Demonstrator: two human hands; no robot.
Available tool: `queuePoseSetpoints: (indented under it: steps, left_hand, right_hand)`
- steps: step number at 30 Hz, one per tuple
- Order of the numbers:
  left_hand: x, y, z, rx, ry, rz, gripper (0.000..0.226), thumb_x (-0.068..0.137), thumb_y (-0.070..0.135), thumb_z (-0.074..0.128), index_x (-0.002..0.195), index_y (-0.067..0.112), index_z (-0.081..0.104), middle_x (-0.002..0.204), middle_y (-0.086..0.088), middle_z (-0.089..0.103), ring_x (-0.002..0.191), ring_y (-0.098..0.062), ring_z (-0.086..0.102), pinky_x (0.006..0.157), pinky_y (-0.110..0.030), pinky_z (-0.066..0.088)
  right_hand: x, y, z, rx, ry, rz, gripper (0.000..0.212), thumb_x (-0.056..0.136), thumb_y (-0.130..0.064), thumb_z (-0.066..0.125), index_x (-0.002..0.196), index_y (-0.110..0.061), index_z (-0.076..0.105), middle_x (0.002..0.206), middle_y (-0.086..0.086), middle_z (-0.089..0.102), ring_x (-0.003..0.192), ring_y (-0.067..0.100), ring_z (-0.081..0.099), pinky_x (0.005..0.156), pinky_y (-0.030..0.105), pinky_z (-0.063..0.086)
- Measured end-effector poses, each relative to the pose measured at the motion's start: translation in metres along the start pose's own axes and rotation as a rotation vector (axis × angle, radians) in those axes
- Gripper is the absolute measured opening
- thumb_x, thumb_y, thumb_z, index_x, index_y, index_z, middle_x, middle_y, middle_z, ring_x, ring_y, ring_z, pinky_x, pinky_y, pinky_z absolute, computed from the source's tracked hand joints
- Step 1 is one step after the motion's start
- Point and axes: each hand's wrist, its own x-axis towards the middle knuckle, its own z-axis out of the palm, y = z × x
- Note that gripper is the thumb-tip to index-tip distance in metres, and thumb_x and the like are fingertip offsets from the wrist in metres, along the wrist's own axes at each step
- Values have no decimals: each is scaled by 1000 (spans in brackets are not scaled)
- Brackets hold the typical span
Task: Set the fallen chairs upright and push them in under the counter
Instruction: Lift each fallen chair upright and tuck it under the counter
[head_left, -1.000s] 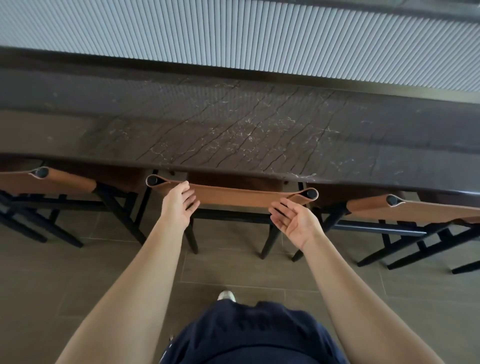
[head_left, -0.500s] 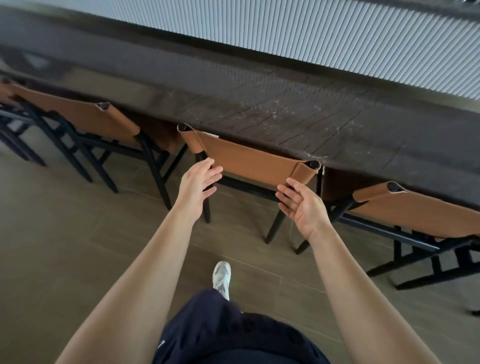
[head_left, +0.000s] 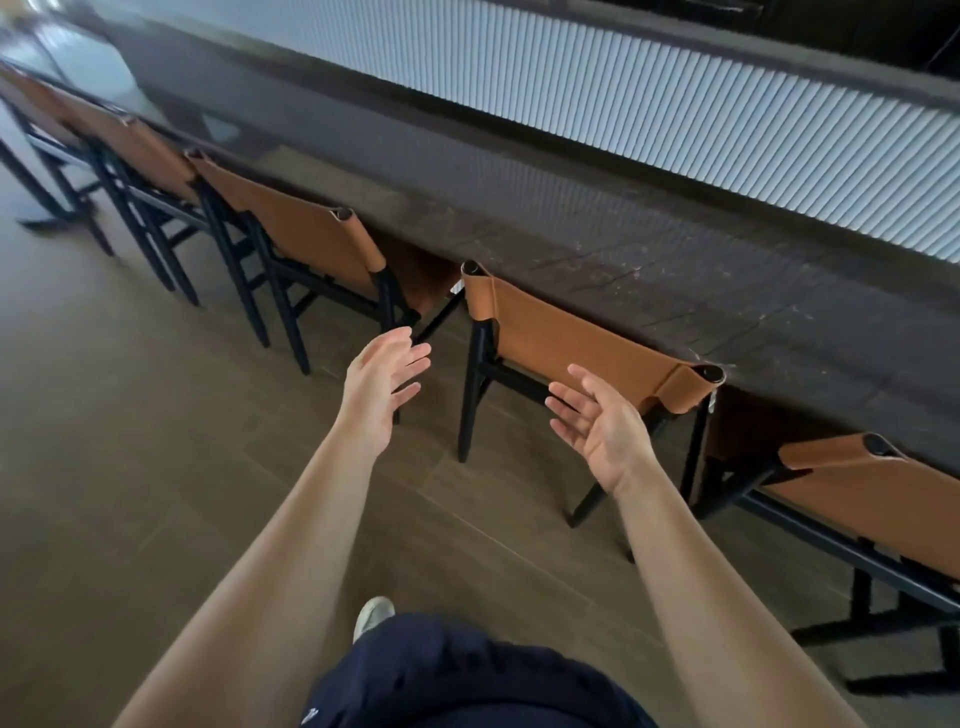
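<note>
left hand (head_left: 382, 387), right hand (head_left: 597, 423) spread near upright chair (head_left: 582, 338); white tag (head_left: 713, 404) illegible

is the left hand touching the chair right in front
Apart. The head view shows the left hand open, with a strip of floor visible between it and the black post of the chair.

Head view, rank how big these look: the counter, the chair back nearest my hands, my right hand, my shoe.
1. counter
2. chair back
3. right hand
4. shoe, partly hidden by the shorts
</note>
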Motion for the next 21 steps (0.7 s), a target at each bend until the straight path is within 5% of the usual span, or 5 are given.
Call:
queuePoseSetpoints:
  steps: [21]
  left_hand:
    - [121,100,-245,-59,49,4,29,94,30,59,122,20,62,109,-1,73,102,-14,69,89,-34,54]
  right_hand:
    - [55,78,289,24,-29,85,25,101,-24,49,117,-20,67,106,5,75,100,19,71,81,35,55]
